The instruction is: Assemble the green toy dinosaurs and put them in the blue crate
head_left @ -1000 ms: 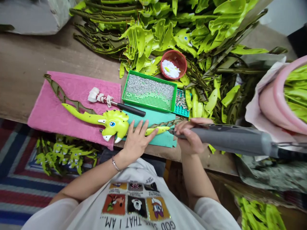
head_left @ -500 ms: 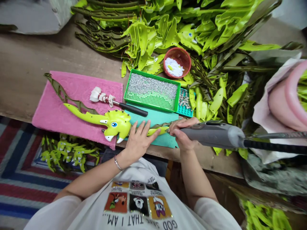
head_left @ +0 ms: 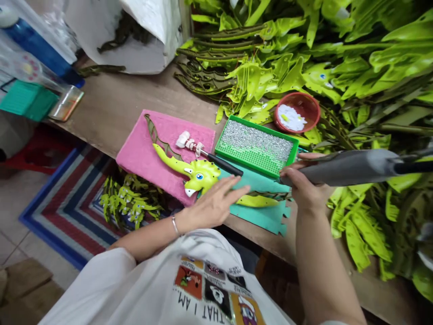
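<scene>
So the lime-green plastic dinosaur (head_left: 199,176) lies lengthwise across a pink towel (head_left: 135,153) and a teal foam mat (head_left: 260,219), head toward the left, on a wooden bench (head_left: 135,99). My left hand (head_left: 213,203) is open, fingers loosely spread, flat over the dinosaur's middle, not gripping anything. My right hand (head_left: 302,187) is wrapped firmly around a grey power tool (head_left: 345,168) with a black cord (head_left: 414,167), its tip by the mat's far edge. On the far side there's a green tray of tiny silver studs (head_left: 255,144) and a red bowl (head_left: 313,108), with heaps of green plastic dinosaur parts (head_left: 270,72) behind and right.
</scene>
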